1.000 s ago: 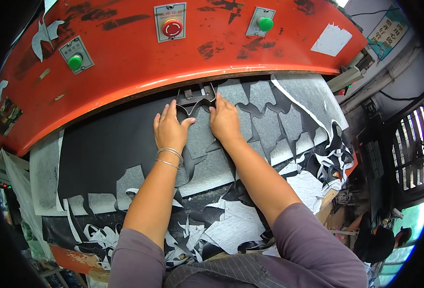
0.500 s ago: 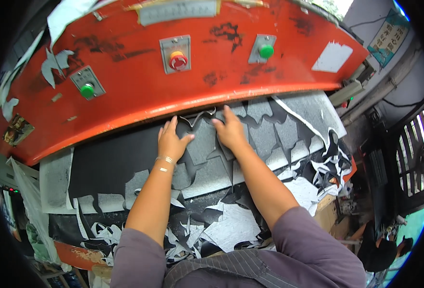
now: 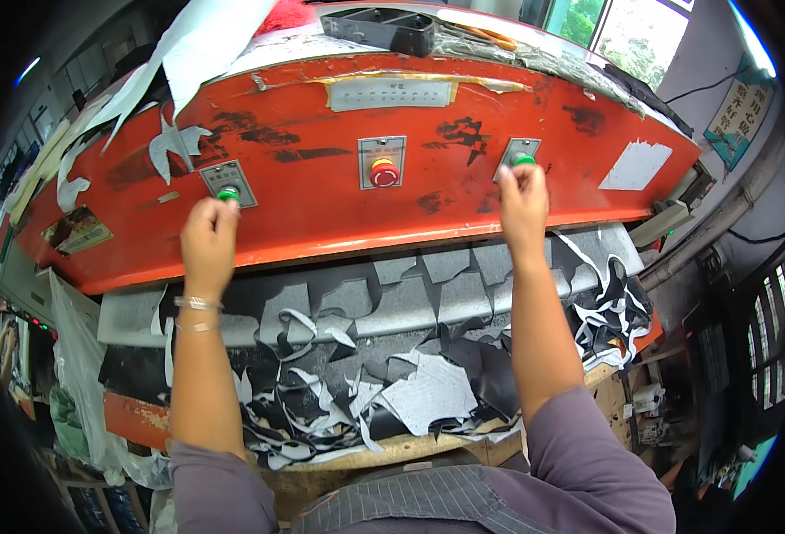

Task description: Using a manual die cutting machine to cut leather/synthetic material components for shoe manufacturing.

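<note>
My left hand is raised to the front of a red press machine, its closed fingertips at the left green button. On the other side, the closed fingers of my right hand meet the right green button and partly cover it. Below the press beam, a black sheet with a pale grey backing lies on the light cutting bed. Notched shapes have been cut out along its near edge. Whatever lies under the beam is hidden.
A red stop button sits between the green ones. Black and white offcuts heap along the near ledge. A black tray rests on top of the machine, beside hanging white scraps. A plastic sheet hangs at left.
Both hands have left the sheet and the curved metal cutting die at the beam's edge, moving up and apart to the two green buttons. The view has tilted up; the die is now out of sight.
</note>
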### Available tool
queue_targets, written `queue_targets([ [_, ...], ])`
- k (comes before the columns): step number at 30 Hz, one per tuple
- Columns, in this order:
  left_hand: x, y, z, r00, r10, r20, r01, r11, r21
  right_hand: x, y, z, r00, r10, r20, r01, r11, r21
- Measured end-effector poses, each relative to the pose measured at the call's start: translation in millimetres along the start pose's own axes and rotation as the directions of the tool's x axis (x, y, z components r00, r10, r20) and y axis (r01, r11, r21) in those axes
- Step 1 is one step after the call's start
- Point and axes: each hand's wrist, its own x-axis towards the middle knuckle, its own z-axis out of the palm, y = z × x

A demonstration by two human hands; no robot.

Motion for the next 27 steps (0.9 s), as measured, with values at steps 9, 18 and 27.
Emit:
queue_targets([
  [9, -261.5, 98.5, -35.2, 0.564, -0.08, 0.822, 0.118, 0.993, 0.016, -290.5, -100.6, -30.0, 0.058, 0.085, 0.995, 0.38, 0.919, -0.101],
  [18, -287.1, 119.6, -30.8, 0.798, -0.125, 0.59, 0.076, 0.991, 0.106, -323.6, -102.7, -25.8, 0.335, 0.086, 0.938, 0.474, 0.845, -0.247],
  [27, -210.5, 79.8, -50.2, 0.216, -0.123, 0.969, 0.382, 0.924, 0.032, -180.7, -76.0, 19.2, -0.035, 0.273, 0.961, 0.029, 0.962, -0.272],
])
